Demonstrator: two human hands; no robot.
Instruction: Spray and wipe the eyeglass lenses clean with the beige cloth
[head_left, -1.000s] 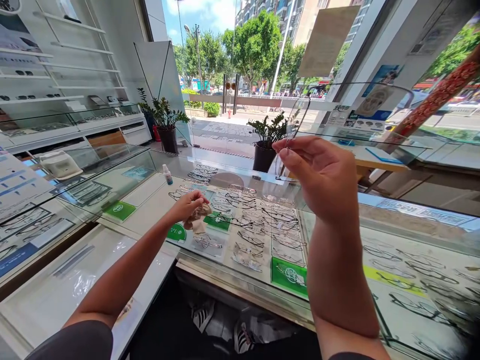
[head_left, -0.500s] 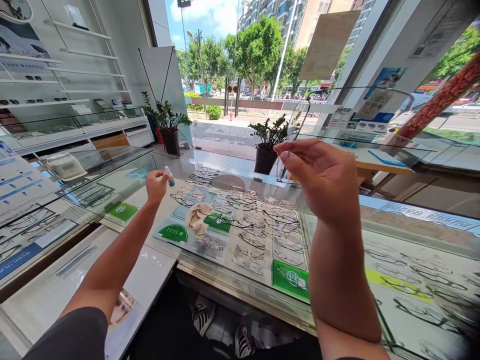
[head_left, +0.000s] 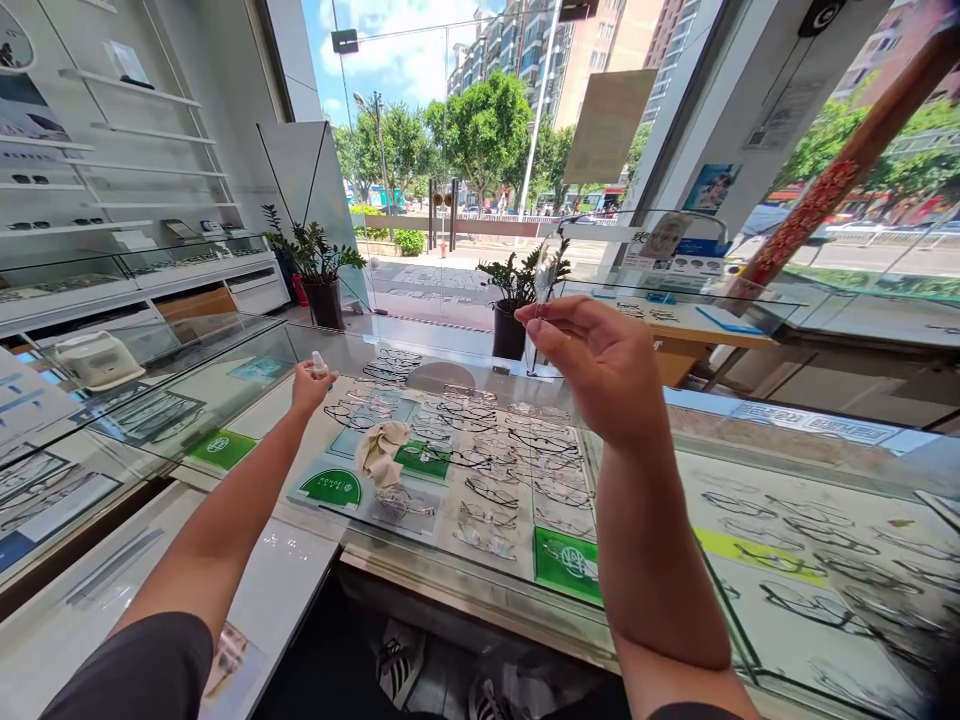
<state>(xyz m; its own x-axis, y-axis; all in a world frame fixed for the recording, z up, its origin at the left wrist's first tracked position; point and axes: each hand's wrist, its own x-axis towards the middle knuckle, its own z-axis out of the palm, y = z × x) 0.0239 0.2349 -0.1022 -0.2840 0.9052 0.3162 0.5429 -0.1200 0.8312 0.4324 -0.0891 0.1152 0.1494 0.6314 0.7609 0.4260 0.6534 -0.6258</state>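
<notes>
My left hand (head_left: 307, 388) is closed around a small clear spray bottle (head_left: 319, 362) with a white top, over the far left part of the glass counter. Whether the bottle's base still touches the glass I cannot tell. Raised at the right, my right hand (head_left: 611, 365) pinches a pair of thin-framed eyeglasses (head_left: 546, 278) between thumb and fingers. One lens stands edge-on, and a thin temple reaches back above the wrist. Between my arms, a crumpled beige cloth (head_left: 382, 455) lies on the counter.
Rows of eyeglass frames (head_left: 487, 490) show in the glass counter (head_left: 465, 578), among green cards (head_left: 566, 562). Potted plants (head_left: 319, 265) stand beyond it, near the window. Another display case (head_left: 795, 560) is at the right, a white device (head_left: 97, 358) at the left.
My left fingers, at the bottle's top before, now wrap around the bottle. My right hand keeps hold of the eyeglasses. The whole view has shifted slightly.
</notes>
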